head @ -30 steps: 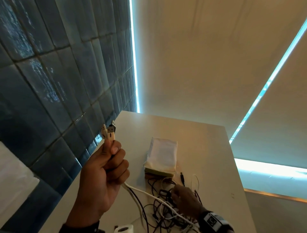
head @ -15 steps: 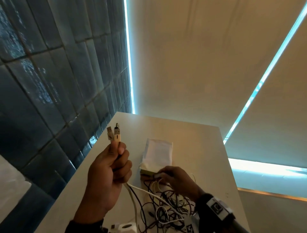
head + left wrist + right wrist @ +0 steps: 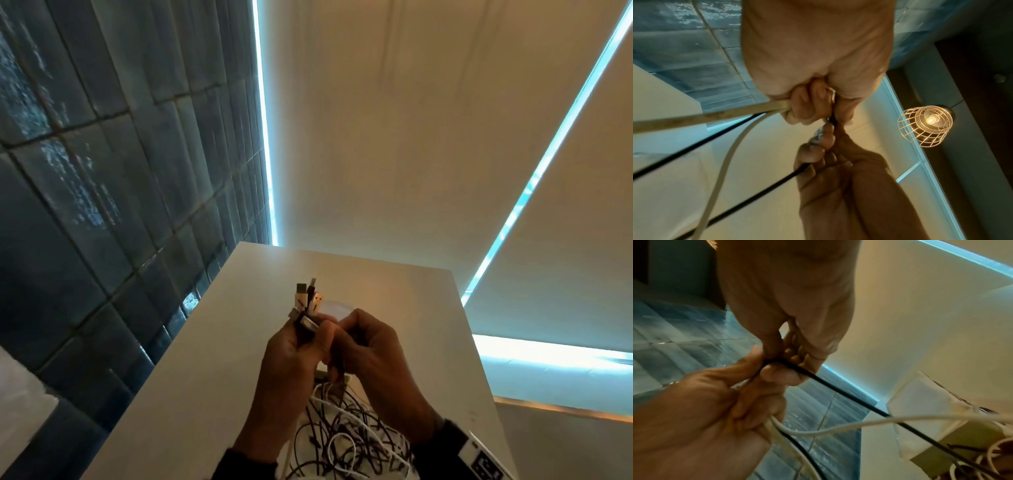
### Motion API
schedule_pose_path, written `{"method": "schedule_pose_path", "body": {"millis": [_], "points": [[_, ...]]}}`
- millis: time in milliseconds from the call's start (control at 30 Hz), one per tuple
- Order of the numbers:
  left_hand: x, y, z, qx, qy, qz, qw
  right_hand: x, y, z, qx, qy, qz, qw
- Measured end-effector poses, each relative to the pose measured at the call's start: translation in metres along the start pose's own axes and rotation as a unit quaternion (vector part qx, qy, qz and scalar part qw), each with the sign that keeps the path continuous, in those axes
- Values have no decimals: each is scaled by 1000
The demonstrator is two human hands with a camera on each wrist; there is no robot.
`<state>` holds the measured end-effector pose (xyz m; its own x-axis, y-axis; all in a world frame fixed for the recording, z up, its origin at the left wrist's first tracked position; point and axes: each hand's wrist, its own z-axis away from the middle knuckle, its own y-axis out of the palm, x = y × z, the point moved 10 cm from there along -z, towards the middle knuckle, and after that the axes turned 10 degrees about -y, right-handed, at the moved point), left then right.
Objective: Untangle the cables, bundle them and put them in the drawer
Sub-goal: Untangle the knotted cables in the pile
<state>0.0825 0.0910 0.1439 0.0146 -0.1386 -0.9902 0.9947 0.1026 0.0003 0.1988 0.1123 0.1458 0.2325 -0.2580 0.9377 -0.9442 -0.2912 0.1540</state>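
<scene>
Left hand (image 3: 291, 356) grips plug ends (image 3: 306, 301) — right hand (image 3: 789, 308) pinches a black cable (image 3: 838, 391), plain only at the wrist.

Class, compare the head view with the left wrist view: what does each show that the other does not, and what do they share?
Only the head view shows the cluster of white and black cable plugs sticking up from the left hand, the tangled heap of black and white cables and the white table. Only the left wrist view shows the lit wire-cage lamp. Both show the left hand gripping cables, the right hand pinching a thin black cable beside it, and the dark blue tiled wall.
</scene>
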Motion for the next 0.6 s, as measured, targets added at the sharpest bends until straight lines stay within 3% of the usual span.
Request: {"method": "schedule_pose_path", "body": {"millis": [133,300,400,600], "points": [[-13,-10,-2,-44,38,32,998,-17,-1,9,40,14,0,999],[-10,5,-6,8,20,9,1000,-4,4,7,17,-16,-21,1000],[-24,2,-7,-8,61,-37,997,7,12,-5,52,-64,21,996],[-33,-21,-22,-28,64,-19,997,-23,2,-4,111,-16,75,991]]}}
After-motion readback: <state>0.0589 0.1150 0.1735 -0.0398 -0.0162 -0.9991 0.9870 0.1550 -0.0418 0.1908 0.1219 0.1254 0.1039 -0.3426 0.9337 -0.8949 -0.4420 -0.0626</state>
